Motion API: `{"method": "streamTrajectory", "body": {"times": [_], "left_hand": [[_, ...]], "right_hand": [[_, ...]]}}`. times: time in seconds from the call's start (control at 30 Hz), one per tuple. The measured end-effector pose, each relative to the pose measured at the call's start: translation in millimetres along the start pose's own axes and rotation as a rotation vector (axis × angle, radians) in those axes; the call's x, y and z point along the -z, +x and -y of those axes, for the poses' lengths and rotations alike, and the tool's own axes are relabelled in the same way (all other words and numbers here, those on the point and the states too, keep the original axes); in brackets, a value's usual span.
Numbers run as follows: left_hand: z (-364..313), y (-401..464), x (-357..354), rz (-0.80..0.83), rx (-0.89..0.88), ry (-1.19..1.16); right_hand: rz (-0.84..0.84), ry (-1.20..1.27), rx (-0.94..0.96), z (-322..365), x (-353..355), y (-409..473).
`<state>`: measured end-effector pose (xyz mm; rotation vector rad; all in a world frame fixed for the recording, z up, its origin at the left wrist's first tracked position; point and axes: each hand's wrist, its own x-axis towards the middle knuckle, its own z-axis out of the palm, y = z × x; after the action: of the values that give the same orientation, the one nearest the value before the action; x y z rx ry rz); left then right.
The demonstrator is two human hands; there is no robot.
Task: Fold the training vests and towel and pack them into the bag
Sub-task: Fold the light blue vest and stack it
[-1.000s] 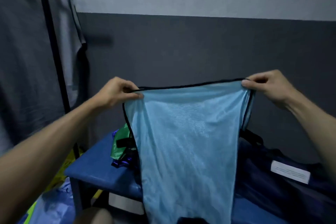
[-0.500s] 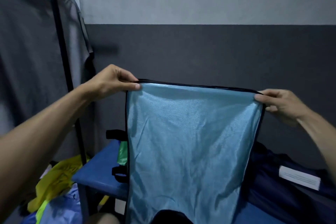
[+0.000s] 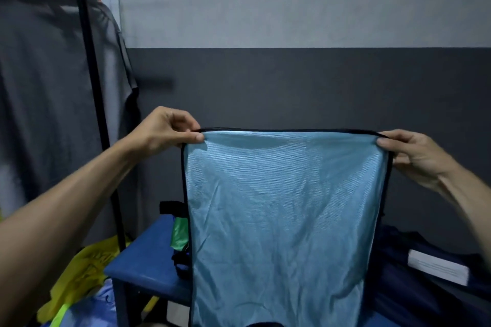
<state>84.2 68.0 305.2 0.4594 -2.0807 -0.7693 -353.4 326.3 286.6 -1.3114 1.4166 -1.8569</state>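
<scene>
A light-blue vest [image 3: 281, 215] with black edging is held up flat in the air in front of a two-tone wall, pale above and dark grey below. Its top edge is stretched level between both hands, and the cloth hangs straight down past the bottom of the view. The upper left corner is pinched by the left hand [image 3: 167, 130], thumb in front and fingers curled over the hem. The upper right corner is pinched by the right hand [image 3: 414, 156], thumb on the near face of the cloth and the other fingers bent behind it. Both forearms are stretched forward from the lower corners of the view.

Behind the vest a blue bench [image 3: 143, 263] is seen, and on it a green cloth [image 3: 179, 233] and some black straps [image 3: 170, 207] are partly hidden by the vest's left edge. To the right, a dark navy bag [image 3: 414, 297] lies on the bench, with a white label [image 3: 438, 267] on it; whether it is open cannot be told. At the left a grey shirt [image 3: 45, 82] hangs beside a black pole [image 3: 90, 66]. Below it, on the floor, yellow cloth [image 3: 79, 276] and a bit of blue cloth [image 3: 87, 313] are piled.
</scene>
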Motion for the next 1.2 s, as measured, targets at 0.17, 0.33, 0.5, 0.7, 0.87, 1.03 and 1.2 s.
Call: {"method": "streamTrajectory", "body": {"times": [0.17,0.33,0.5,0.7,0.87,1.03,1.2], "left_hand": [[-8,3,2,0.073,-0.001,0.026],[-17,6,6,0.074,0.043,0.055],[-24,10,19,0.184,0.078,-0.023],[-39,9,16,0.159,-0.015,0.145],[-31,7,18,0.117,0.060,0.178],[-29,1,16,0.137,0.121,0.155],[-30,1,16,0.163,0.119,0.157]], "right_hand": [[0.010,-0.011,-0.022,10,-1,-8],[0.085,-0.296,-0.131,32,-1,-15],[0.108,-0.797,-0.156,62,-2,-15],[-0.083,-0.802,-0.064,75,-12,-12],[-0.082,-0.765,-0.083,80,-14,-15],[0.003,-0.586,-0.147,76,-12,-18],[0.020,-0.604,-0.143,67,-8,-13]]}}
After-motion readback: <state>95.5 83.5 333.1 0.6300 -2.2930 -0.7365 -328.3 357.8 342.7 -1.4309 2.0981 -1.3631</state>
